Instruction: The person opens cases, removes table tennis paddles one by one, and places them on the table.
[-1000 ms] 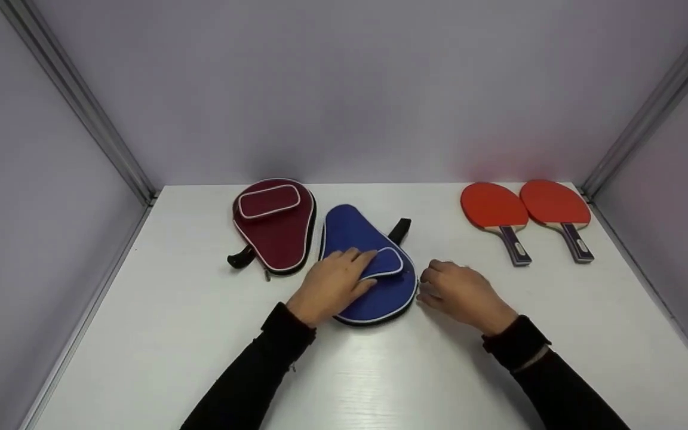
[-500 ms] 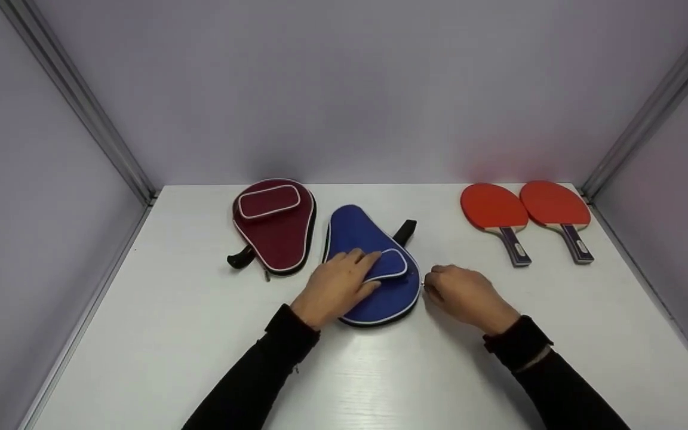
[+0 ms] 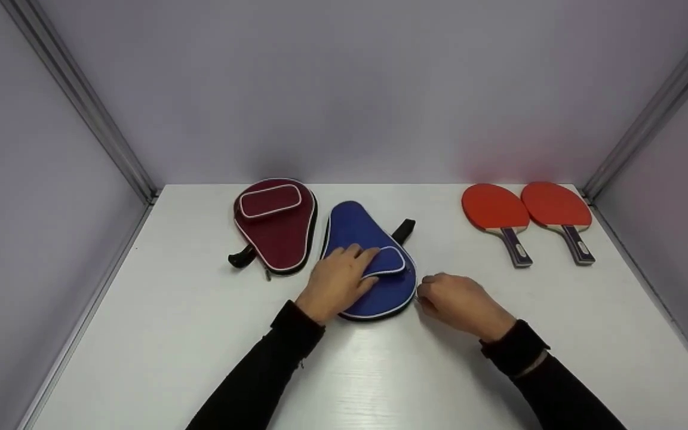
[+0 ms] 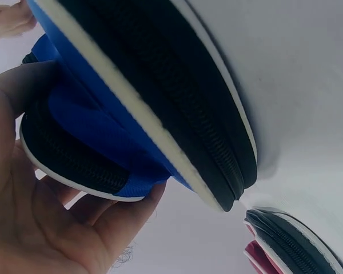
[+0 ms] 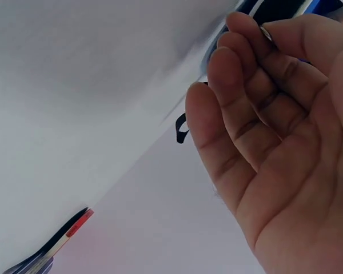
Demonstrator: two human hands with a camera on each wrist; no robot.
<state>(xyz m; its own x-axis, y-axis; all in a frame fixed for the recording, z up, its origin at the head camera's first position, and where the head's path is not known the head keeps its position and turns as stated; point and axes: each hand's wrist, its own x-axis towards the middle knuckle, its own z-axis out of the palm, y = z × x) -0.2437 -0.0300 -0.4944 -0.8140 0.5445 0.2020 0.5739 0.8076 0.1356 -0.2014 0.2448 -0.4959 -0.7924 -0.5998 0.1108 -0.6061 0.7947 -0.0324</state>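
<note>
A blue table tennis paddle case [image 3: 377,303] with white piping lies in the middle of the white table, its wide end toward me. My left hand [image 3: 333,282] holds it by the small raised pocket [image 3: 389,261], thumb on one side and fingers on the other. The left wrist view shows the case's black zipper edge [image 4: 177,85] close up. At the case's right edge, my right hand [image 3: 463,304] pinches a small metal zipper pull [image 5: 266,32] between thumb and index finger. The head view hides most of the pull behind the fingers.
A maroon paddle case [image 3: 281,239] lies at the back left, its black strap [image 3: 242,258] sticking out. Two red paddles [image 3: 493,206] lie side by side at the back right, handles toward me. A black strap [image 3: 404,231] extends from the blue case. Grey walls [image 3: 380,89] enclose the table.
The right hand's fingers have drawn together into a pinch, and it has moved slightly toward me along the case's edge. The blue case shifted a little right, then back left, under the left hand.
</note>
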